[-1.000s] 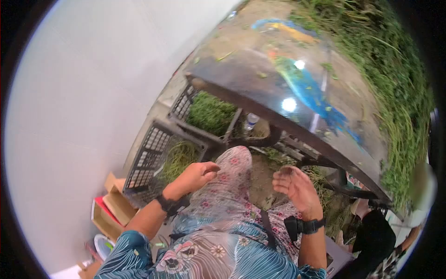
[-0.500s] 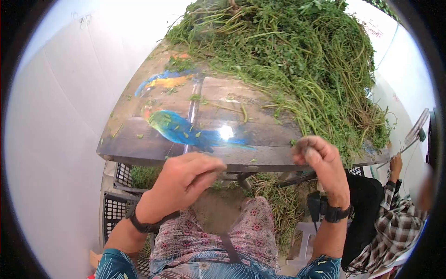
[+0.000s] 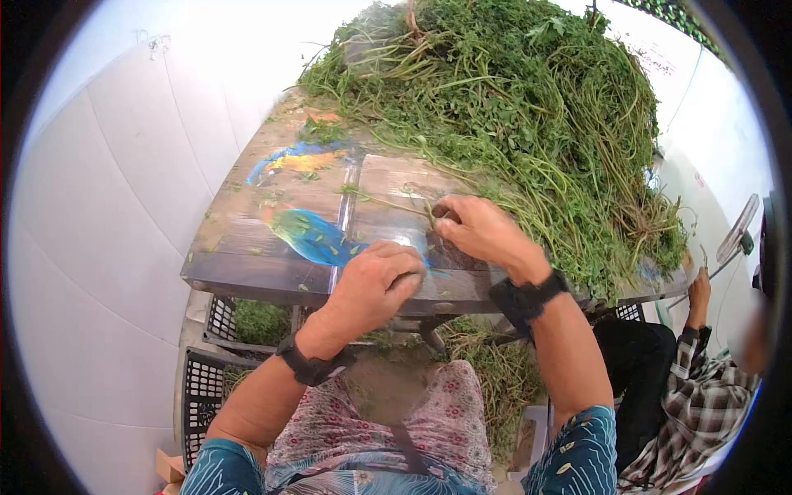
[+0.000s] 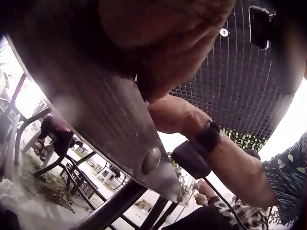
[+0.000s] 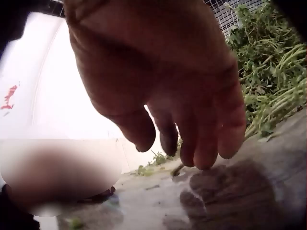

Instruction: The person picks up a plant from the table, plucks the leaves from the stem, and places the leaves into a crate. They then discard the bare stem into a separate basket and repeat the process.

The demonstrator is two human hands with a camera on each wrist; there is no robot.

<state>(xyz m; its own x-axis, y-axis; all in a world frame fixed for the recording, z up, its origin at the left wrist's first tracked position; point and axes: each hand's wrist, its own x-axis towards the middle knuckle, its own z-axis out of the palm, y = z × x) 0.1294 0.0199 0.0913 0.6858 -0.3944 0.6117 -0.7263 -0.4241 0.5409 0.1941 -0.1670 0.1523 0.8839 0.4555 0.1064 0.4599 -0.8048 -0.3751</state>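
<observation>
My right hand (image 3: pixel 483 228) is low over the wooden table (image 3: pixel 272 276), its fingertips right at a loose green stem (image 3: pixel 388 200). In the right wrist view those fingers (image 5: pixel 206 153) point down close over the table top, thumb apart, with nothing seen between them. Nearer the front edge, my left hand (image 3: pixel 375 276) hangs over the painted blue parrot (image 3: pixel 305 235) with its fingers loosely bent. No object shows in it, and its fingertips are hidden in the left wrist view. A large heap of leafy green stalks (image 3: pixel 511 107) covers the far and right side of the table.
Black plastic crates (image 3: pixel 205 396) stand under the table at left, one holding greens (image 3: pixel 260 322). More stalks (image 3: pixel 491 371) lie on the floor below. Another person (image 3: pixel 701 396) in a checked shirt sits at the right. A white wall (image 3: pixel 107 247) runs along the left.
The view has swung from the floor and crates up to the table top. Both hands have risen from the lap to above the table, the right one moving inward to the loose stem.
</observation>
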